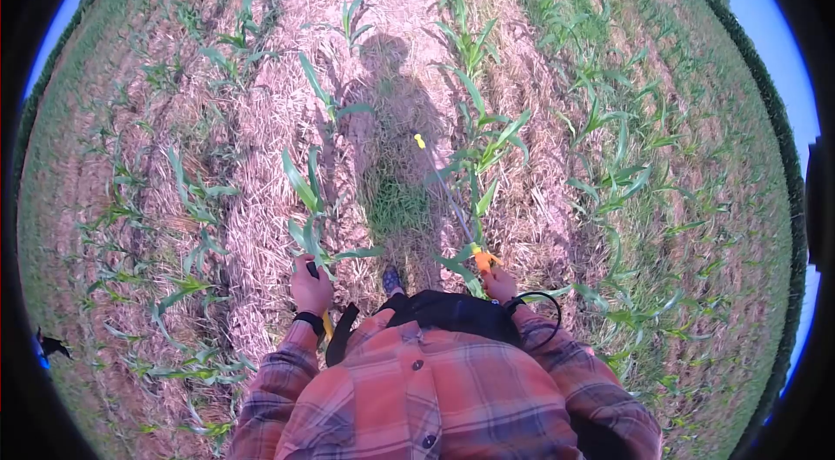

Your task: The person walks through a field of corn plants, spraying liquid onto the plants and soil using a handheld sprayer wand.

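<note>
My right hand (pixel 498 283) is closed around the orange handle of a sprayer wand (pixel 454 206). Its thin lance slants forward and left over the ground, ending in a yellow nozzle (pixel 419 141). From near my right wrist a black hose (pixel 557 314) loops outward. On the other side, my left hand (pixel 311 288) grips a black-ended lever (pixel 313 270), whose yellow part (pixel 328 325) shows beside the wrist. Young corn plants (pixel 303 186) stand just ahead of my left hand, and another corn plant (pixel 487 143) grows right beside the lance.
Rows of young corn (pixel 609 182) run forward on both sides. Dry straw (pixel 270 173) covers the soil between them, with a patch of green weeds (pixel 398 199) within my shadow. My shoe (pixel 392 279) shows below. A tree line (pixel 765 86) borders the field.
</note>
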### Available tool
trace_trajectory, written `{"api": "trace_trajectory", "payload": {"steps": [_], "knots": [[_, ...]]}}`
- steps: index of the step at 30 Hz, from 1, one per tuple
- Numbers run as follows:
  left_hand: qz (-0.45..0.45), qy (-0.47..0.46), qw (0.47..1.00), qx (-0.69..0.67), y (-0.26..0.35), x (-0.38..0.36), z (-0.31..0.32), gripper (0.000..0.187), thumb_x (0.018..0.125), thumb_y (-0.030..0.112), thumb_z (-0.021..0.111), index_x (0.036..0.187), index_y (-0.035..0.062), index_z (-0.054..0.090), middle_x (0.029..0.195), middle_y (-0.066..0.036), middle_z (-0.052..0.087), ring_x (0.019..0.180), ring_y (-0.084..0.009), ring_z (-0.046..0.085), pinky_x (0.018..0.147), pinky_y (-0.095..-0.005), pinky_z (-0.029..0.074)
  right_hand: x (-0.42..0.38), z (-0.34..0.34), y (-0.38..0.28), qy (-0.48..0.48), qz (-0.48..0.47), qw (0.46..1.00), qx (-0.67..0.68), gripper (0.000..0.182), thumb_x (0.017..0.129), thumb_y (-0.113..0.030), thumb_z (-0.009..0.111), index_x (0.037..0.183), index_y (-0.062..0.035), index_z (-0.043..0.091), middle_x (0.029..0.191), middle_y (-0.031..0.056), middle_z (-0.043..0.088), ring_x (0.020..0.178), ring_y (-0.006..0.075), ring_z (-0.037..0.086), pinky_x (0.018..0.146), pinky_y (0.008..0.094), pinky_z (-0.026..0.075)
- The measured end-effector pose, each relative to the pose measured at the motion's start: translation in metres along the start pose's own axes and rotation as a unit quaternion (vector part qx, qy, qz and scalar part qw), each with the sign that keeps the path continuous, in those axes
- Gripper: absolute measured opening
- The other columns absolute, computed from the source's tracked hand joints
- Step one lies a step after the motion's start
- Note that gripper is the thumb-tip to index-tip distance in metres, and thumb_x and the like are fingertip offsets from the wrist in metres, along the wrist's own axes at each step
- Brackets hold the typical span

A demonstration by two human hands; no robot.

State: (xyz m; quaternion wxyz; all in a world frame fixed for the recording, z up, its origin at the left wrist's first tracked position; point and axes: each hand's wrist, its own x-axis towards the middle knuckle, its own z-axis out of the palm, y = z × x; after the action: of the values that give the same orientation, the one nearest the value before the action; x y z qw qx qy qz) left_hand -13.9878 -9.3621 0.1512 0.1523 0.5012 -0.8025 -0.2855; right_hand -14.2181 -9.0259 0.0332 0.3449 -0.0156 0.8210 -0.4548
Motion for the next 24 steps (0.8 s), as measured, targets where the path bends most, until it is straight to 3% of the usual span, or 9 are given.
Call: {"api": "trace_trajectory", "payload": {"steps": [3, 6, 8, 10, 15, 17, 21, 22, 24], "knots": [[-0.026, 0.008, 1.000, 0.001, -0.003, 0.021, -0.003, 0.028, 0.072, 0.011, 0.056, 0.098, 0.0105, 0.046, 0.069, -0.017, 0.054, 0.066, -0.0346, 0.053, 0.059, -0.0441, 0.040, 0.009, 0.017, -0.029, -0.084, -0.112, 0.968, -0.210, 0.029, 0.083, -0.034, 0.048, 0.081, -0.0053, 0.054, 0.058, 0.0058, 0.054, 0.049, 0.0156, 0.053, 0.048, 0.0304, 0.042], [0.001, -0.008, 0.998, -0.069, 0.002, 0.032, -0.021, 0.025, 0.073, 0.008, 0.055, 0.096, 0.0089, 0.046, 0.066, -0.011, 0.052, 0.061, -0.0251, 0.052, 0.056, -0.0366, 0.041, 0.020, 0.034, -0.051, -0.156, -0.193, 0.911, -0.330, 0.030, 0.082, -0.034, 0.048, 0.085, -0.0044, 0.054, 0.068, 0.0091, 0.058, 0.060, 0.0203, 0.056, 0.056, 0.0326, 0.043], [-0.003, -0.019, 0.985, -0.172, 0.013, 0.036, -0.048, 0.021, 0.074, 0.004, 0.054, 0.093, 0.0065, 0.046, 0.063, -0.004, 0.046, 0.057, -0.0132, 0.044, 0.054, -0.0277, 0.038, 0.018, 0.042, -0.079, -0.224, -0.193, 0.904, -0.307, 0.029, 0.081, -0.031, 0.050, 0.091, -0.0042, 0.055, 0.074, 0.0068, 0.059, 0.068, 0.0180, 0.056, 0.060, 0.0312, 0.043], [-0.002, 0.034, 0.967, -0.253, 0.038, 0.028, -0.090, 0.017, 0.074, 0.001, 0.053, 0.089, 0.0040, 0.046, 0.061, 0.000, 0.040, 0.056, -0.0076, 0.036, 0.057, -0.0218, 0.036, 0.027, 0.050, -0.091, -0.299, 0.078, 0.949, -0.063, 0.027, 0.081, -0.026, 0.051, 0.096, -0.0048, 0.057, 0.080, 0.0020, 0.060, 0.071, 0.0132, 0.056, 0.062, 0.0287, 0.043], [-0.017, 0.117, 0.972, -0.205, 0.049, 0.013, -0.149, 0.020, 0.071, 0.001, 0.053, 0.090, 0.0032, 0.046, 0.072, -0.002, 0.041, 0.058, -0.0085, 0.036, 0.072, -0.0308, 0.040, 0.046, 0.044, -0.112, -0.366, -0.004, 0.913, -0.180, 0.024, 0.082, -0.030, 0.045, 0.091, -0.0103, 0.056, 0.085, 0.0110, 0.058, 0.082, 0.0233, 0.057, 0.071, 0.0326, 0.041], [-0.043, 0.110, 0.974, -0.194, 0.058, 0.030, -0.122, 0.021, 0.071, 0.001, 0.053, 0.091, 0.0030, 0.047, 0.076, -0.004, 0.044, 0.061, -0.0109, 0.039, 0.074, -0.0329, 0.039, 0.082, 0.050, -0.086, -0.414, -0.161, 0.847, -0.292, 0.027, 0.081, -0.031, 0.045, 0.095, -0.0102, 0.056, 0.091, 0.0130, 0.059, 0.087, 0.0277, 0.057, 0.074, 0.0363, 0.041], [0.019, 0.092, 0.995, -0.046, 0.066, 0.105, -0.024, 0.026, 0.071, 0.004, 0.053, 0.096, 0.0033, 0.047, 0.087, -0.013, 0.051, 0.077, -0.0268, 0.048, 0.072, -0.0381, 0.038, 0.155, 0.043, -0.057, -0.313, -0.230, 0.904, -0.179, 0.032, 0.081, -0.035, 0.045, 0.096, -0.0096, 0.055, 0.090, 0.0163, 0.059, 0.088, 0.0323, 0.056, 0.074, 0.0390, 0.041], [0.041, 0.089, 0.995, -0.019, 0.072, 0.112, -0.013, 0.027, 0.071, 0.005, 0.053, 0.097, 0.0036, 0.047, 0.089, -0.015, 0.052, 0.081, -0.0306, 0.048, 0.071, -0.0393, 0.038, 0.165, 0.037, -0.060, -0.311, -0.231, 0.905, -0.174, 0.032, 0.081, -0.035, 0.045, 0.096, -0.0096, 0.055, 0.090, 0.0163, 0.059, 0.088, 0.0323, 0.056, 0.074, 0.0390, 0.041], [0.030, 0.068, 0.997, -0.015, 0.084, 0.129, 0.000, 0.027, 0.070, 0.004, 0.052, 0.097, 0.0052, 0.048, 0.089, -0.014, 0.053, 0.081, -0.0313, 0.048, 0.072, -0.0411, 0.038, 0.177, 0.022, -0.086, -0.286, -0.156, 0.873, -0.362, 0.034, 0.080, -0.031, 0.052, 0.102, -0.0055, 0.056, 0.096, 0.0105, 0.060, 0.089, 0.0211, 0.057, 0.076, 0.0314, 0.042]]}}
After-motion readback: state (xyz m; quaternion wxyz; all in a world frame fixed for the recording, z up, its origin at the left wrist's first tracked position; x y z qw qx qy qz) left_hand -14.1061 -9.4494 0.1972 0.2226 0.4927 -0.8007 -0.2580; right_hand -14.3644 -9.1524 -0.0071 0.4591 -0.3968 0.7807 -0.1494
